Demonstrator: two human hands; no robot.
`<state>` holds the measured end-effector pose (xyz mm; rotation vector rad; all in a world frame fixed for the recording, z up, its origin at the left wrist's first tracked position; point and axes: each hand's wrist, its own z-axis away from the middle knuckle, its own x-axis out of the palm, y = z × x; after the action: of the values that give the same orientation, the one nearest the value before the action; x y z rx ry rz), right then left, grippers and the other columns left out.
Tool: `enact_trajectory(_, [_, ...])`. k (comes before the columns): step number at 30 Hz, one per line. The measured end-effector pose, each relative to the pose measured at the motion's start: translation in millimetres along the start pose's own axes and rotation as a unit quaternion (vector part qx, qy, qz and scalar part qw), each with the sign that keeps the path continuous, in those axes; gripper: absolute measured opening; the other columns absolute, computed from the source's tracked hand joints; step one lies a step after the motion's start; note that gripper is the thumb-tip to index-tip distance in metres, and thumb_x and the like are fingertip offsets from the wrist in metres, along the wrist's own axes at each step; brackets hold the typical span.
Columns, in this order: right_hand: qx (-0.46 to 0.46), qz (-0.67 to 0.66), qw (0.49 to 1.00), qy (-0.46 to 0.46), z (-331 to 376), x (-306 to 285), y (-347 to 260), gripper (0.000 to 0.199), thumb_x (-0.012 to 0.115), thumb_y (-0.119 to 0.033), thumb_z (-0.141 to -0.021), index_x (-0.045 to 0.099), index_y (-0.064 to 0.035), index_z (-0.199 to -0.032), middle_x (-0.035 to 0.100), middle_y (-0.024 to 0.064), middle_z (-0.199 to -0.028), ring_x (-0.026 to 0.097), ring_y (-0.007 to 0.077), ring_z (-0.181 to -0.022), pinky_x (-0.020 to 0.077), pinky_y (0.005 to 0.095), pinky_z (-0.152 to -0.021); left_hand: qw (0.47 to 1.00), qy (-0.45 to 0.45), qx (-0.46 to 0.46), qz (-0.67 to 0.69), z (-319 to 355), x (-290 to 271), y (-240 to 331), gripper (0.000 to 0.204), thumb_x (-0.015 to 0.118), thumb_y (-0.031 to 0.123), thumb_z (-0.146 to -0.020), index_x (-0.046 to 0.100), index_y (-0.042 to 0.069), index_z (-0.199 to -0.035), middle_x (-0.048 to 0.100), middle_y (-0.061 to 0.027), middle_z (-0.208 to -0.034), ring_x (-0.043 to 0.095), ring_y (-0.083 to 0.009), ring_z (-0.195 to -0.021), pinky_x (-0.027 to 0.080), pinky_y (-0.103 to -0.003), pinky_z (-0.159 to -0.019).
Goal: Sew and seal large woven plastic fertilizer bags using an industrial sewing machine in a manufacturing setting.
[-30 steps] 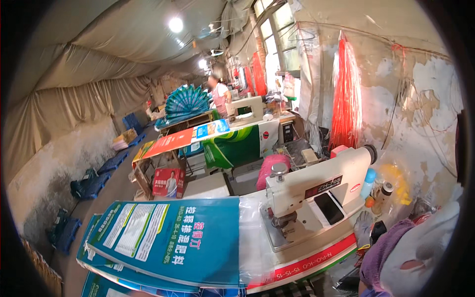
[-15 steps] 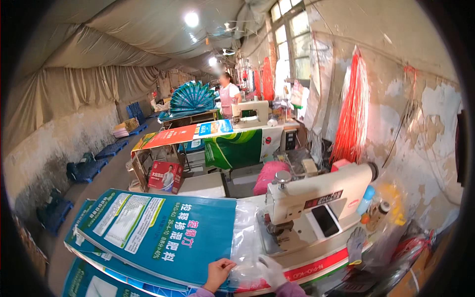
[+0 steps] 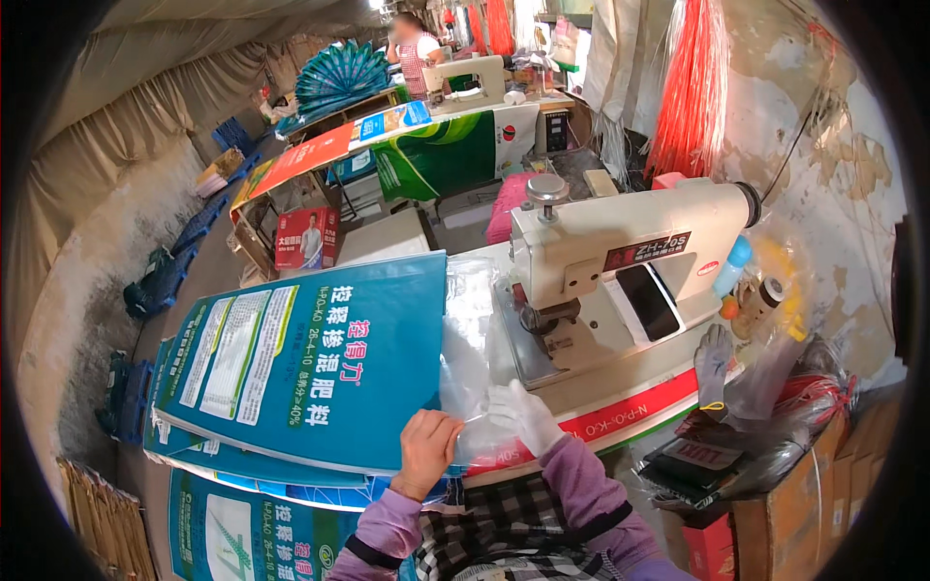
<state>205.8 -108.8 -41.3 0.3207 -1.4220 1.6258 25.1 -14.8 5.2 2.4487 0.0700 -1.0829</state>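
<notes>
Beyond the grip I saw a cream sewing machine (image 3: 620,257) with a dark phone (image 3: 647,301) on its bed. Farther off stood a red box (image 3: 306,238), and red tassels (image 3: 690,82) hung up to the right. A grey glove (image 3: 714,360) lay right.

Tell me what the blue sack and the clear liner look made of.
Blue sack: probably woven plastic, glossy printed face; it lies flat and stiff. Clear liner: thin plastic film, see-through, wrinkled, with glare. Both hands, left and right, pinch its edge.
</notes>
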Motion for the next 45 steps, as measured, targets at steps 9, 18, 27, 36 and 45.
enact_trajectory(9, [-0.103,0.457,0.883,0.015,-25,-9,35,0.040,0.062,-0.035,-0.095,0.073,0.0040,-0.097,0.070,0.0087,-0.082,0.065,0.0153,-0.073,0.0508,0.0322,-0.069,0.991,-0.032,-0.055,0.117,-17,26,-30,0.022,0.079,0.012,-0.073,0.068,0.009,-0.092,0.066,-0.0087,-0.098,0.060,-0.0326,-0.095,0.046,-0.041,-0.087])
enact_trajectory(18, [-0.070,0.433,0.891,0.113,4,-44,33,0.033,0.061,-0.024,-0.097,0.070,0.0029,-0.079,0.066,0.0054,-0.065,0.057,0.0096,-0.060,0.0460,0.0264,-0.057,0.978,-0.123,-0.122,0.113,-35,62,-84,0.021,0.082,0.003,-0.067,0.073,0.006,-0.086,0.069,-0.0077,-0.070,0.066,-0.0199,-0.070,0.052,-0.033,-0.065])
enact_trajectory(27, [-0.228,0.419,0.878,0.031,-31,58,-26,0.041,0.064,-0.033,-0.093,0.064,-0.0010,-0.119,0.070,0.0154,-0.107,0.067,0.0246,-0.093,0.0507,0.0350,-0.084,0.899,0.007,-0.264,0.350,-36,25,-53,0.014,0.066,-0.006,-0.088,0.068,-0.002,-0.102,0.073,-0.0040,-0.089,0.065,-0.0070,-0.080,0.050,-0.021,-0.075])
enact_trajectory(36, [-0.106,0.528,0.841,-0.041,-6,50,9,0.044,0.064,-0.028,-0.093,0.059,0.0019,-0.125,0.068,0.0179,-0.107,0.067,0.0268,-0.096,0.0509,0.0360,-0.088,0.939,0.079,-0.195,0.271,-38,17,-38,0.008,0.070,-0.004,-0.084,0.066,-0.001,-0.090,0.072,-0.0087,-0.081,0.067,-0.0125,-0.075,0.051,-0.025,-0.071])
enact_trajectory(45, [0.060,0.354,0.930,-0.072,-6,67,13,0.026,0.067,-0.018,-0.095,0.066,0.0038,-0.109,0.068,0.0073,-0.095,0.067,0.0156,-0.087,0.0555,0.0284,-0.073,0.934,0.053,-0.256,0.245,-18,-12,-15,0.011,0.072,0.006,-0.086,0.068,0.003,-0.097,0.070,-0.0081,-0.083,0.065,-0.0132,-0.071,0.050,-0.029,-0.064])
